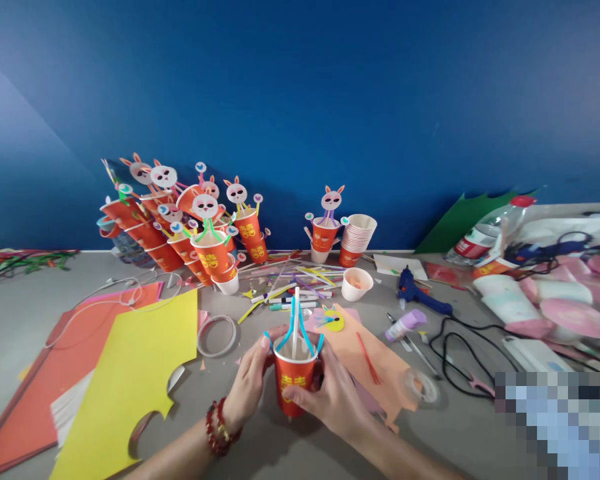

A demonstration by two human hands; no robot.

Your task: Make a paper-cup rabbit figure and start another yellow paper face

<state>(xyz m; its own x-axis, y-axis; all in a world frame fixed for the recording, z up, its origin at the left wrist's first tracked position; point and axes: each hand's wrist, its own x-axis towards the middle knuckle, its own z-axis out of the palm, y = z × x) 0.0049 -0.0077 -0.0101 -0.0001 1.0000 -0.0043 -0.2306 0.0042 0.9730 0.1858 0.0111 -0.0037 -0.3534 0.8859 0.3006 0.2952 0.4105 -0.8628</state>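
A red paper cup (pixel 293 385) with gold characters and a white rim stands upright between my hands. My left hand (pixel 251 379), with a beaded bracelet on the wrist, holds its left side, thumb near a blue strip's end at the rim; some fingers are hidden behind the cup. My right hand (pixel 336 393) grips the right side, its thumb across the front. Bent blue strips (pixel 293 319) resembling pipe cleaners arch out of the cup and hook over both sides of the rim. A white straw (pixel 297 313) rises from the middle.
Finished rabbit cups (pixel 209 257) stand at back left, another (pixel 325 233) beside stacked cups (pixel 359 233). Yellow paper (pixel 145 360) and tape (pixel 217 336) lie left. Orange paper (pixel 375 353), a glue stick (pixel 405 325) and a blue glue gun (pixel 423 293) with a black cord lie right.
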